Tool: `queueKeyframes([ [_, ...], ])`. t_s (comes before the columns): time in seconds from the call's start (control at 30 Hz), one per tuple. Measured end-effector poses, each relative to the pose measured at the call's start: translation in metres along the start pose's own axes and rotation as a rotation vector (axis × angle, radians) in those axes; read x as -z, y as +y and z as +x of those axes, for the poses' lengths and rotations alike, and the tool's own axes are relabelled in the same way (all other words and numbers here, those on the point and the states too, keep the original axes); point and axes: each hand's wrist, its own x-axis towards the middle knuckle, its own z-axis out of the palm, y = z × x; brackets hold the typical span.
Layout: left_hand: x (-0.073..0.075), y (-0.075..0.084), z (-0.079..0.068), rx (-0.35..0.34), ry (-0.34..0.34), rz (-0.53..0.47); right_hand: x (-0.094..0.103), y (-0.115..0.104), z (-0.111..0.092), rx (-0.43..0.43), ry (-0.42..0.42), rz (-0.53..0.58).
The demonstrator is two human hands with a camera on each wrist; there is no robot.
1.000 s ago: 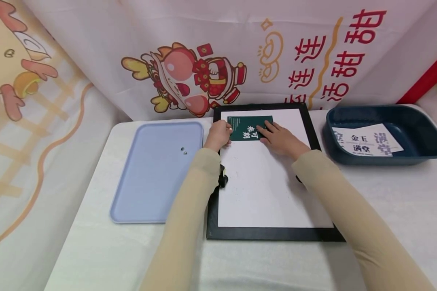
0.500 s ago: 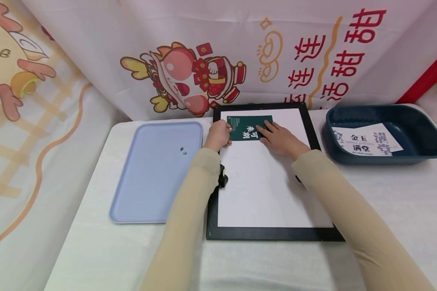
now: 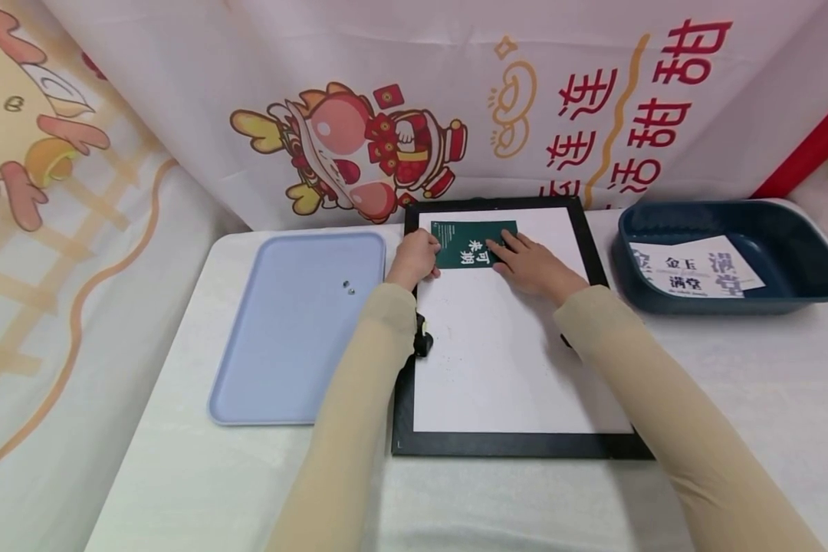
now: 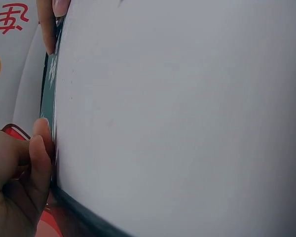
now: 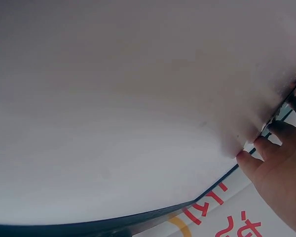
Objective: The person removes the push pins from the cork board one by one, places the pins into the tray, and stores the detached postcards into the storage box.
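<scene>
On the upper part of a white board (image 3: 510,360) with a black frame lies a green card (image 3: 462,238) with white characters. My left hand (image 3: 414,258) is at the card's left edge, its fingers curled and thumb and forefinger brought together there. In the left wrist view, those fingertips (image 4: 42,133) sit right at the card's edge. A small bright spot shows by the fingertips in the head view; what it is I cannot tell. My right hand (image 3: 530,264) rests on the card's right part with fingers spread, covering some of it.
Left of the board stands a light blue tray (image 3: 283,345) with two tiny silvery pieces (image 3: 348,287) in it. A dark blue bin (image 3: 793,261) holding printed white cards (image 3: 697,264) is to the right. A printed white cloth (image 3: 414,46) hangs close behind the board.
</scene>
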Motion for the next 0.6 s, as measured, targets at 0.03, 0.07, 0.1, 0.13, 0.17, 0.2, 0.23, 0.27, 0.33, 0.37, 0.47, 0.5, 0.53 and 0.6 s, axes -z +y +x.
queueKeyframes([
  [0.03, 0.000, 0.000, -0.001, 0.005, 0.005, -0.009, 0.000, 0.000, 0.000, 0.000, -0.002, -0.002],
  [0.07, 0.000, 0.000, -0.001, 0.007, 0.012, -0.017, 0.000, 0.000, 0.000, -0.001, -0.003, -0.004],
  [0.1, 0.000, 0.000, -0.002, 0.007, 0.019, -0.025, 0.000, 0.000, 0.000, -0.001, -0.002, -0.004],
  [0.13, 0.000, 0.000, -0.003, 0.005, 0.028, -0.034, 0.000, 0.000, 0.001, -0.002, -0.002, -0.005],
  [0.17, 0.001, 0.000, -0.005, 0.001, 0.037, -0.042, 0.001, 0.000, 0.001, -0.002, -0.002, -0.005],
  [0.2, 0.001, 0.000, -0.006, -0.002, 0.047, -0.054, 0.001, 0.000, 0.001, -0.002, -0.003, -0.007],
  [0.23, 0.001, 0.000, -0.008, -0.006, 0.056, -0.061, 0.001, 0.000, 0.001, -0.003, -0.004, -0.006],
  [0.27, 0.001, 0.001, -0.009, -0.010, 0.067, -0.067, 0.001, 0.000, 0.001, -0.003, -0.003, -0.004],
  [0.33, 0.001, 0.002, -0.011, -0.019, 0.089, -0.075, 0.001, 0.000, 0.001, -0.004, -0.005, -0.001],
  [0.37, 0.001, 0.002, -0.012, -0.023, 0.102, -0.077, 0.001, 0.000, 0.001, -0.005, -0.005, 0.001],
  [0.47, 0.001, 0.003, -0.014, -0.028, 0.139, -0.090, 0.001, 0.000, 0.001, -0.010, -0.009, 0.002],
  [0.5, 0.001, 0.004, -0.013, -0.028, 0.149, -0.092, 0.001, 0.000, 0.001, -0.011, -0.012, 0.002],
  [0.53, 0.000, 0.004, -0.013, -0.028, 0.158, -0.099, 0.001, 0.000, 0.001, -0.012, -0.011, 0.004],
  [0.6, 0.001, 0.004, -0.013, -0.023, 0.166, -0.109, 0.001, 0.000, 0.001, -0.011, -0.012, 0.004],
])
